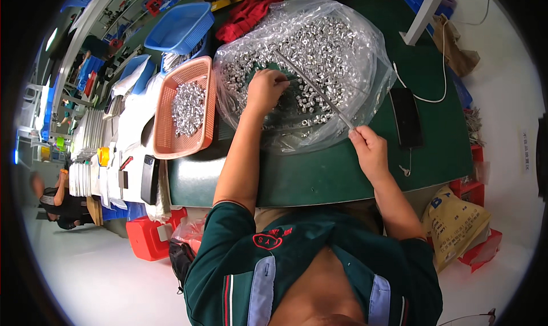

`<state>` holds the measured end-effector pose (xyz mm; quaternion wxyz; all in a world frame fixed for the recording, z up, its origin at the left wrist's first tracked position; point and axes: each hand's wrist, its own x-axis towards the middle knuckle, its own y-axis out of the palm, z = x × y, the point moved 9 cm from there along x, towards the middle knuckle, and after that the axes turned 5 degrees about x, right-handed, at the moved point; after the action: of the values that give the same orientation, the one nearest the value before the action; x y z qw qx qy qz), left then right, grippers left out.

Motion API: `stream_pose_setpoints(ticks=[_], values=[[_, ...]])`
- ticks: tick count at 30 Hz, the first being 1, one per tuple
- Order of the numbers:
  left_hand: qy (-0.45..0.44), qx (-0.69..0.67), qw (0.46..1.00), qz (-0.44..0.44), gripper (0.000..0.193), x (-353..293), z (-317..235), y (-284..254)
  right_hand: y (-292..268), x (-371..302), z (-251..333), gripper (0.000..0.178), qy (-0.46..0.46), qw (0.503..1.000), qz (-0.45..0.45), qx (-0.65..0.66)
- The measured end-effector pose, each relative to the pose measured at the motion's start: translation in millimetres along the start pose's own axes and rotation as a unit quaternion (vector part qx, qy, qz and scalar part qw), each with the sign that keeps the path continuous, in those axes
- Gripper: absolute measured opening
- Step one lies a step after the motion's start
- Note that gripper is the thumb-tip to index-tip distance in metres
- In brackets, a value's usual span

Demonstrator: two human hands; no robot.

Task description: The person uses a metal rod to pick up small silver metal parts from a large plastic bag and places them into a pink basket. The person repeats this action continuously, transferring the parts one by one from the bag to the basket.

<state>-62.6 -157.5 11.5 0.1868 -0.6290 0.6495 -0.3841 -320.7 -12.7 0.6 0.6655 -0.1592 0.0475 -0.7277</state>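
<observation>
A see-through plastic bag [377, 58] lies spread over the green table, covered with many small shiny metal pieces [325, 46]. My right hand [370, 152], at the bag's near right edge, grips the end of a long thin metal rod [311, 83]. The rod slants up and left across the pieces. Over the left part of the bag, my left hand [266, 92] has its fingers pinched together; what is between them is too small to make out. Left of it stands a pink plastic basket [162, 123] with more metal pieces [188, 109] inside.
Blue baskets [180, 29] and a red cloth [248, 15] lie beyond. A black phone [406, 118] with a white cable [442, 81] sits at right. Stacked papers [88, 135] and another dark phone [149, 179] are left. A table leg [425, 15] rises far right. Another person [63, 197] is far left.
</observation>
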Motion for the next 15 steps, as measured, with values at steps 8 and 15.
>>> stream_pose_setpoints(ticks=[8, 15], values=[[-0.028, -0.772, 0.628, 0.089, 0.029, 1.1, 8.6, -8.8, 3.6, -1.8, 2.1, 0.013, -0.022, 1.0, 0.011, 0.006], [-0.018, -0.758, 0.646, 0.088, 0.025, 0.1, 13.8, -10.7, 8.7, -3.7, 6.0, 0.016, -0.047, 0.998, 0.03, -0.009]])
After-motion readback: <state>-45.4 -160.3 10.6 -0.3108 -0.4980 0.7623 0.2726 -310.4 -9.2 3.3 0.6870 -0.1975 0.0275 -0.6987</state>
